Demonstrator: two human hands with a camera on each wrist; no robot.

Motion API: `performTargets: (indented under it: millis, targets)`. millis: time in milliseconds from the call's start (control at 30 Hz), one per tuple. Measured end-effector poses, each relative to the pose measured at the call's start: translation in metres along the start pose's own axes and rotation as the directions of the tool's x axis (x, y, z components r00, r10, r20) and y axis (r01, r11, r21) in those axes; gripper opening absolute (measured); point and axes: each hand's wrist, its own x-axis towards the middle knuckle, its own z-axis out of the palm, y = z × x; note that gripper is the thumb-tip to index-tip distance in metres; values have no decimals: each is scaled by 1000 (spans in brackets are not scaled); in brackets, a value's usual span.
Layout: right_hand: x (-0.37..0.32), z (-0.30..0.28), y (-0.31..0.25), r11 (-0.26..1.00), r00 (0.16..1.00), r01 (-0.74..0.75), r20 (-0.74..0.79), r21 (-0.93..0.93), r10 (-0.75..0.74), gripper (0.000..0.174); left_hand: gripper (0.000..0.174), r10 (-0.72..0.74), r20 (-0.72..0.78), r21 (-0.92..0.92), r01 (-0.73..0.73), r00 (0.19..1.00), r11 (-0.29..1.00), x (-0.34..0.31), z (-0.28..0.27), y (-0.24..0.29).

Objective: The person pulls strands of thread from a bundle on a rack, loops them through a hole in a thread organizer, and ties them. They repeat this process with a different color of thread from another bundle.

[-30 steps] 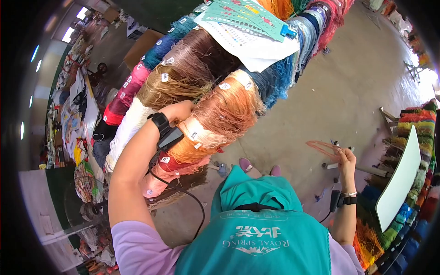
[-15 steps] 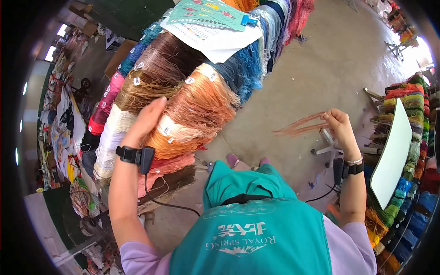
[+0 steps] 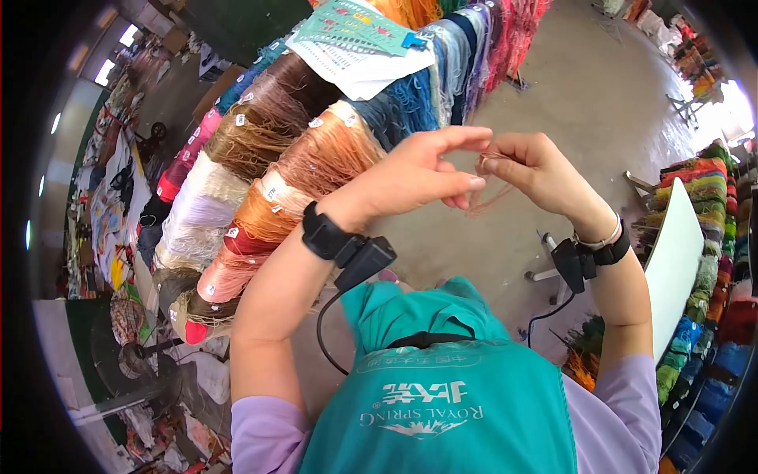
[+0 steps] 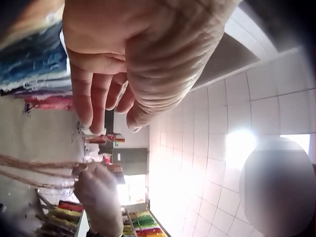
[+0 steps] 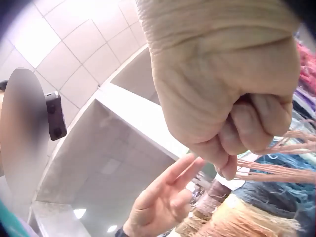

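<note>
My right hand (image 3: 537,170) pinches a thin bundle of pinkish-brown thread (image 5: 276,171) between thumb and curled fingers. The strands trail out in two loose lengths beyond the fingertips in the right wrist view. Close beside it in the head view is my left hand (image 3: 410,178), fingers extended and thumb apart, its fingertips right at the strands and the right hand. In the left wrist view the left fingers (image 4: 98,98) are nearly straight with nothing between them. A rack of thread skeins (image 3: 316,154), in orange, peach, brown and white with small number labels, lies behind the left forearm.
Green printed cards (image 3: 355,31) and white paper sheets (image 3: 359,71) lie atop the rack. A second rack of coloured skeins (image 3: 703,300) stands at right beside a pale board (image 3: 675,261). Grey floor (image 3: 584,103) lies between the racks. Cables run from both wrist cameras.
My left hand has left the skeins on the rack and moved right, up to the right hand. The right hand has risen and come inward with the thread in its grip.
</note>
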Motion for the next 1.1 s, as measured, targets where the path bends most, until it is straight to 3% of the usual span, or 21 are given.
performTargets:
  millis: [33, 100, 200, 367, 433, 600, 667, 733, 833, 933, 1067, 1100]
  targets:
    - [-5, -3, -4, 997, 1000, -11, -5, 72, 11, 19, 43, -22, 26, -6, 22, 999, 1000, 6, 5, -3]
    - [-16, -14, -8, 999, 1000, -7, -17, 43, 8, 19, 33, -68, 82, -17, 70, 994, 997, 19, 11, -9]
    - [-32, -27, -5, 998, 998, -39, -55, 48, 41, 20, 20, -199, 147, 138, 179, 969, 974, 20, 12, 0]
    - [-45, -35, 13, 992, 991, -42, -122, 119, 57, 16, 24, -125, 126, 152, 105, 984, 983, 17, 12, 9]
    - [-46, -39, 24, 984, 991, -42, -117, 171, 63, 16, 24, -113, 114, 65, 106, 987, 992, 18, 9, 16]
    - [-17, 7, 45, 932, 990, 50, 105, 358, -94, 32, 26, 65, 55, -157, -56, 996, 986, 26, 24, 40]
    - [0, 40, 68, 901, 966, 70, 195, 428, -168, 26, 25, 152, -75, -144, -162, 986, 976, 26, 24, 53]
    - [2, 59, 100, 908, 955, -130, 295, 398, 7, 21, 24, 271, -233, -80, -296, 934, 952, 24, 8, 61]
    - [-18, 64, 150, 683, 947, -289, 305, 671, 101, 17, 23, 280, -534, 23, -317, 798, 948, 2, -52, 68]
    - [-44, 57, 192, 666, 919, -393, 269, 634, 287, 17, 21, 338, -705, 242, -236, 624, 941, -20, -92, 62]
    - [-70, 35, 265, 603, 871, -479, 261, 638, 415, 17, 21, 254, -797, 140, -242, 547, 960, -35, -123, 36]
    - [-76, 29, 278, 578, 862, -487, 253, 654, 440, 17, 20, 143, -826, -52, -326, 545, 944, -34, -119, 33]
